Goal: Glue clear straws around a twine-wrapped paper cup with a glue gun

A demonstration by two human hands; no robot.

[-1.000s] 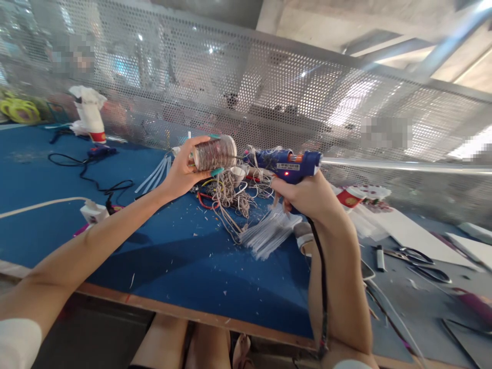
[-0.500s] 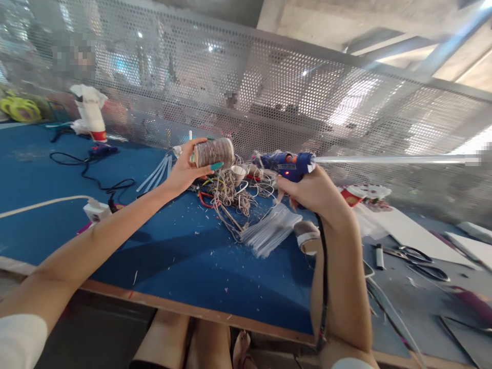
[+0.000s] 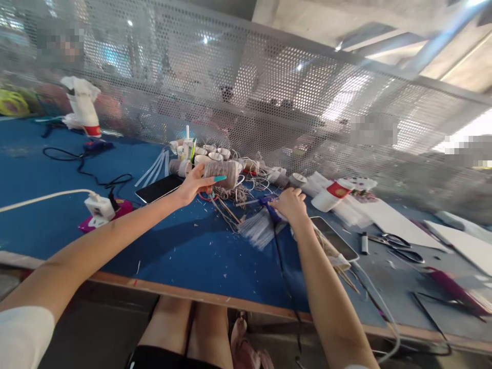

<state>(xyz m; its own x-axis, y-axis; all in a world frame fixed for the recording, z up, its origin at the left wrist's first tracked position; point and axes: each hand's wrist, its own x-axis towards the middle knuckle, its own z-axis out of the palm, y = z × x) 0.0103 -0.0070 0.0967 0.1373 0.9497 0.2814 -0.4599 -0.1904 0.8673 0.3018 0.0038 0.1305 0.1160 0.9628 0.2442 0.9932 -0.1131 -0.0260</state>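
**Cord-wound spool in left hand, glue gun under right**

Clock read from the wearer, 12 straight ahead. Nearest: blue-topped desk (image 3: 161, 251), scraps scattered over it. Black cord (image 3: 282, 261) trails over the front edge at 1. Beyond it, a bundle of clear sticks (image 3: 253, 233), also at 1. Scissors (image 3: 387, 241) lie at 2; white plug adapter (image 3: 100, 209) at 10.

Right hand (image 3: 291, 204) at 1, on the blue glue gun (image 3: 268, 201), just by the sticks; cannot tell whether its fingers close round the handle. Dark-faced phone (image 3: 157, 190) flat at 11. Left hand (image 3: 191, 185) at 12, thumb and fingers gripping the spool (image 3: 227, 171), which is tilted on its side.

Behind the spool, tangled cord (image 3: 240, 195). Red-banded paper cup (image 3: 326, 200), leaning, between 1 and 2. Farthest: perforated metal screen (image 3: 269, 72), 10 through 2.
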